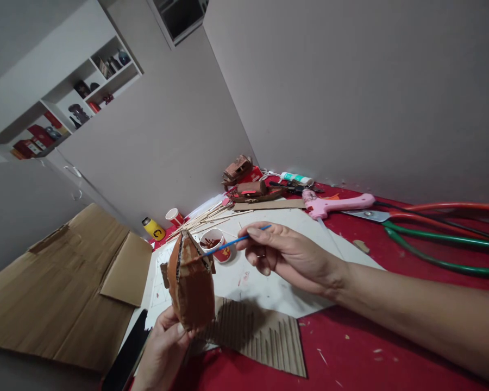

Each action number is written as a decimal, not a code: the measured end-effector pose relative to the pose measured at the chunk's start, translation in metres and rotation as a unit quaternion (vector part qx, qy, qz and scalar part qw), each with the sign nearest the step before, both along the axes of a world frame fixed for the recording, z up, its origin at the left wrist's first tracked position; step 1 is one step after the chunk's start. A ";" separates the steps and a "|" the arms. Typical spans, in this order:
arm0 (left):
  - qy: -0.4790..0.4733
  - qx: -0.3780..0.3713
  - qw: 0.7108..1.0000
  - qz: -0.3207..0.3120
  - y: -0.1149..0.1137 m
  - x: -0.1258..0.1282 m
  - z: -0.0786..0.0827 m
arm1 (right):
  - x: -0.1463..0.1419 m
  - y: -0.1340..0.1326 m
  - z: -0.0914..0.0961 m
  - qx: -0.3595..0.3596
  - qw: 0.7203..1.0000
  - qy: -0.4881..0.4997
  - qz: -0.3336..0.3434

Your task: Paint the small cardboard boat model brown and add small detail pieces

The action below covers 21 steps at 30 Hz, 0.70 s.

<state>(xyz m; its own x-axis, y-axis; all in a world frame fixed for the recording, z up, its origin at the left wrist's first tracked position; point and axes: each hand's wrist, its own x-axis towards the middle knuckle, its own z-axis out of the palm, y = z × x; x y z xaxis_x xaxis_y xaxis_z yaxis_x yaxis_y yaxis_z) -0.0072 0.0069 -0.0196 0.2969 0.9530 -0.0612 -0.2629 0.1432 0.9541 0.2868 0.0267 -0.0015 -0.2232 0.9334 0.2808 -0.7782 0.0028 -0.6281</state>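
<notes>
The left hand (163,347) gripped a brown-painted cardboard model (190,288) from below, fingers wrapped about its lower end, so that the piece stood upright above the red table (350,347). The right hand (285,252) pinched a thin blue brush (238,239) between thumb and fingertips, with the handle's end jutting past the knuckles. The brush's tip met the model's upper edge (the bristles themselves were too small to make out). A paper cup (214,243) with reddish paint stood just behind the model on a white sheet (269,282). Corrugated cardboard (264,339) lay beneath the model. A pink glue gun (330,203) and scissors (432,228) lay well apart.
</notes>
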 end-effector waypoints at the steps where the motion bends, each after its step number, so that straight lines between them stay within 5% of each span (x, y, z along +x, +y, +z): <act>1: -0.001 0.000 1.000 0.002 0.000 0.000 0.000 | -0.002 -0.001 -0.001 0.005 1.000 -0.013 0.011; 21: -0.001 -0.007 1.000 0.008 0.002 -0.006 -0.006 | 0.005 -0.004 0.009 0.039 0.998 -0.023 -0.046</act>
